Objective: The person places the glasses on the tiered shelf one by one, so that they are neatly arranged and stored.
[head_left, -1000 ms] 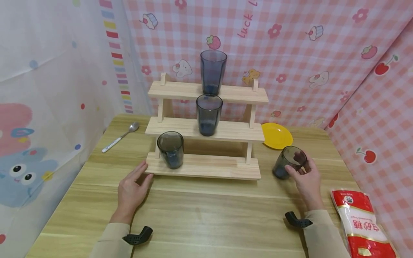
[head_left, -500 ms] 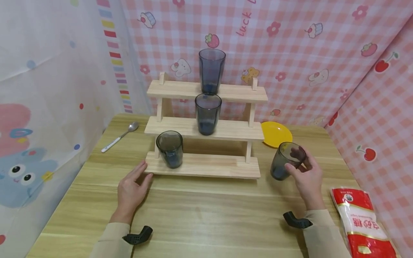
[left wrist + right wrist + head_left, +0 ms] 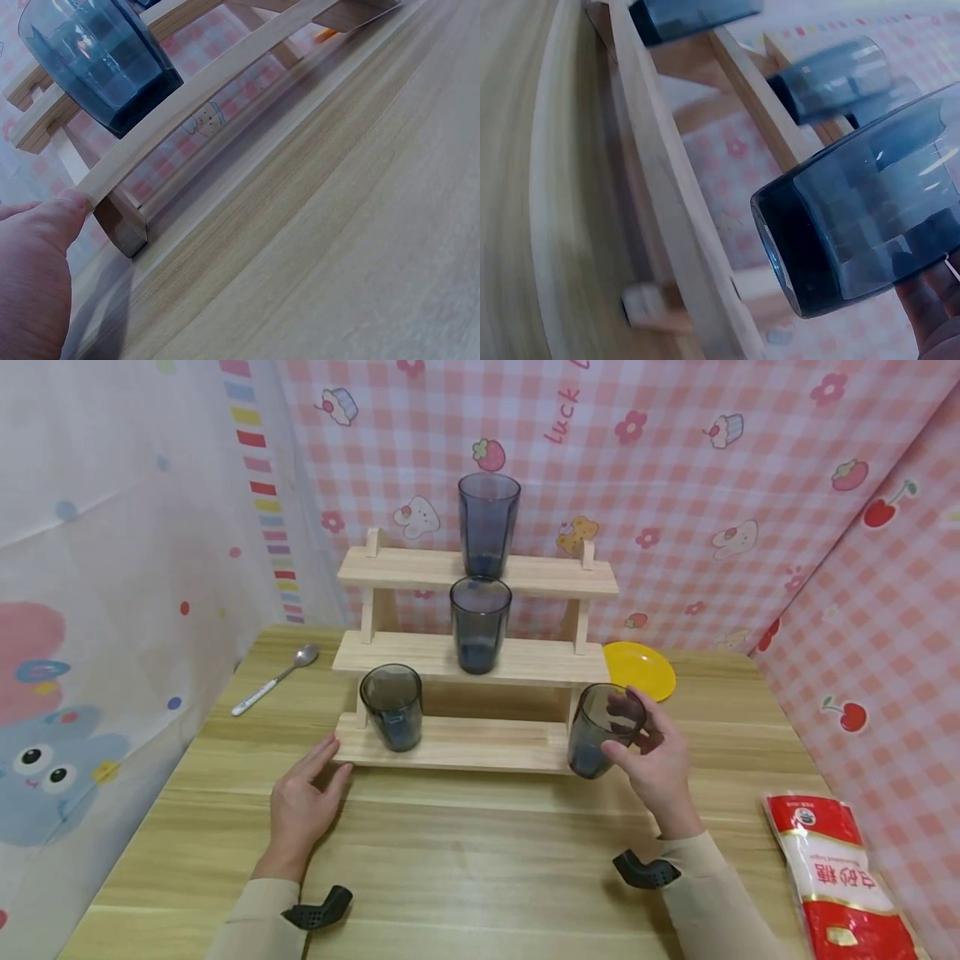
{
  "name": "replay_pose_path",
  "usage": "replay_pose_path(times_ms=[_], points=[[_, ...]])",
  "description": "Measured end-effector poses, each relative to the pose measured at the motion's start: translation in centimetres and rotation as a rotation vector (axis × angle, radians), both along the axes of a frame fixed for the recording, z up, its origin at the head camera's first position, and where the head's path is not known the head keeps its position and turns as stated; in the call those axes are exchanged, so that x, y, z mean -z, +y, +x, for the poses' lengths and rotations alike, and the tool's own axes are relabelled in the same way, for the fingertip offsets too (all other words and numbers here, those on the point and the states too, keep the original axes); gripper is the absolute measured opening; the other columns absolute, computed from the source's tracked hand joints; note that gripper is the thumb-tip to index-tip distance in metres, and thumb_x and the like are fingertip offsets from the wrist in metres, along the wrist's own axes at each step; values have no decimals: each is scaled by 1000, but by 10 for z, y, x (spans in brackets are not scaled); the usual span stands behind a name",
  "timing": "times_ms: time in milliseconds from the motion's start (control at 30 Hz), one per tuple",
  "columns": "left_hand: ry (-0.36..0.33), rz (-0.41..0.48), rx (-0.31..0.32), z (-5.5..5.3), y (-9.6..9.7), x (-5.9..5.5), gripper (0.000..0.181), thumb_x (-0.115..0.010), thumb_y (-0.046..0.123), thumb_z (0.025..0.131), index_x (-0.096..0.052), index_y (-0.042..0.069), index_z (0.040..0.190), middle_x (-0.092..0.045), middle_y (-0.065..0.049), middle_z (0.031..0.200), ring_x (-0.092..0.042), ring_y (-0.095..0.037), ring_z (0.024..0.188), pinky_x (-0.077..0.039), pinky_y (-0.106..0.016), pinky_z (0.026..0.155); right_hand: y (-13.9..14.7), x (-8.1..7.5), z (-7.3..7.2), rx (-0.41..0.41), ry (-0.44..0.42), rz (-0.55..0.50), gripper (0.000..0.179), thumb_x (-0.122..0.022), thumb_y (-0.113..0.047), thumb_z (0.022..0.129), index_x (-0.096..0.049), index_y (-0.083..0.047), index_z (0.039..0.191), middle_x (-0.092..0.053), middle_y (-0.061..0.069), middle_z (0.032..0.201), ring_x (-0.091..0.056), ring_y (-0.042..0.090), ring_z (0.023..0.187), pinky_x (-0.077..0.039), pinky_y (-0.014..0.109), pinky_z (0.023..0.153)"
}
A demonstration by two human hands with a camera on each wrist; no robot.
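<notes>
My right hand [image 3: 654, 760] grips a dark tinted drinking glass [image 3: 592, 739], thumb on the near side and fingers behind. In the head view the glass overlaps the right end of the bottom step of a three-tier wooden stand [image 3: 487, 756]; in the right wrist view the held glass [image 3: 855, 217] hangs beside the step's edge. My left hand [image 3: 303, 797] touches the stand's lower left end, its thumb [image 3: 71, 199] at the shelf's corner. Matching glasses stand upright on each tier: bottom left [image 3: 393, 710], middle [image 3: 480, 627] and top [image 3: 487, 522].
Behind the stand's right side lies a yellow plate [image 3: 641, 670]. A spoon [image 3: 276, 678] rests on the table [image 3: 480, 868] at the left. A red and white sugar bag [image 3: 840, 877] lies at the right edge. Patterned cloths [image 3: 675, 485] hang behind and at both sides.
My right hand has lifted the glass off the table and carried it left to the stand's bottom right end. My left hand stays at the stand's corner.
</notes>
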State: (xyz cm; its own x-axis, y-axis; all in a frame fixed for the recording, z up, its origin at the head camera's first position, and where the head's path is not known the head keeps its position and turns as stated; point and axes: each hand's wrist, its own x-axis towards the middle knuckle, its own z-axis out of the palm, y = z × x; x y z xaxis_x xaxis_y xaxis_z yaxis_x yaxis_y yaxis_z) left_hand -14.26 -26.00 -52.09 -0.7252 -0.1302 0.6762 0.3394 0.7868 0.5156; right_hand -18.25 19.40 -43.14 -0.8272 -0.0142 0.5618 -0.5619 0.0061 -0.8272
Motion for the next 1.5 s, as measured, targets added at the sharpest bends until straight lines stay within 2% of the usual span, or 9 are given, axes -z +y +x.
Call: replay_pose_path(times_ms=[200, 367, 633, 867, 1100, 1233, 1367, 1500], points=[[0, -1, 1, 0, -1, 0, 41, -81, 12, 77, -70, 2, 115, -66, -11, 120, -65, -33, 105, -41, -15, 99, -29, 2, -7, -14, -45, 83, 74, -76, 15, 72, -47, 0, 139, -59, 23, 126, -61, 26, 109, -55, 28, 86], [3, 3, 6, 0, -2, 1, 41, -81, 10, 77, -70, 2, 115, -66, -12, 120, -65, -34, 105, -40, -15, 99, -50, -4, -8, -28, -84, 86, 74, -75, 15, 72, -44, 5, 139, -56, 26, 129, -60, 31, 109, -54, 30, 89], [5, 1, 8, 0, -1, 3, 41, -81, 9, 76, -70, 2, 115, -66, -10, 120, -65, -33, 105, -46, -26, 95, -72, -12, -6, -23, -83, 114, 73, -77, 14, 71, -45, 9, 137, -57, 27, 128, -60, 12, 109, -53, 25, 89], [-6, 8, 14, 0, 0, 1, 41, -81, 10, 77, -69, 2, 115, -66, -12, 121, -64, -34, 106, -39, -14, 100, -71, -7, -9, -6, -99, 105, 73, -74, 16, 72, -44, 8, 138, -55, 27, 129, -59, 8, 108, -52, 22, 88], [-6, -2, 8, -1, -2, 3, 41, -81, 9, 77, -69, 2, 115, -66, -11, 121, -65, -33, 106, -45, -24, 97, -63, 0, -17, 5, -160, 92, 73, -75, 10, 77, -43, 0, 142, -57, 20, 131, -58, 11, 112, -49, 22, 93], [-5, 1, 13, 0, -2, 2, 41, -81, 9, 77, -69, 2, 115, -66, -12, 121, -64, -34, 106, -42, -19, 98, -58, 13, -24, 5, -181, 87, 75, -75, 6, 78, -45, -10, 144, -57, 13, 133, -56, 14, 116, -47, 23, 96], [-9, 3, 11, 0, -1, 1, 41, -81, 11, 77, -69, 2, 115, -66, -12, 121, -64, -34, 106, -39, -13, 100, -56, 20, -28, -7, -160, 78, 75, -75, 6, 79, -44, -13, 144, -57, 12, 134, -56, 17, 117, -47, 24, 97], [-9, 0, 8, 0, -1, 1, 41, -81, 10, 77, -70, 2, 115, -66, -11, 121, -64, -33, 106, -45, -23, 97, -56, 20, -28, -15, -174, 73, 75, -75, 6, 79, -44, -12, 145, -56, 13, 134, -56, 17, 116, -47, 23, 97]])
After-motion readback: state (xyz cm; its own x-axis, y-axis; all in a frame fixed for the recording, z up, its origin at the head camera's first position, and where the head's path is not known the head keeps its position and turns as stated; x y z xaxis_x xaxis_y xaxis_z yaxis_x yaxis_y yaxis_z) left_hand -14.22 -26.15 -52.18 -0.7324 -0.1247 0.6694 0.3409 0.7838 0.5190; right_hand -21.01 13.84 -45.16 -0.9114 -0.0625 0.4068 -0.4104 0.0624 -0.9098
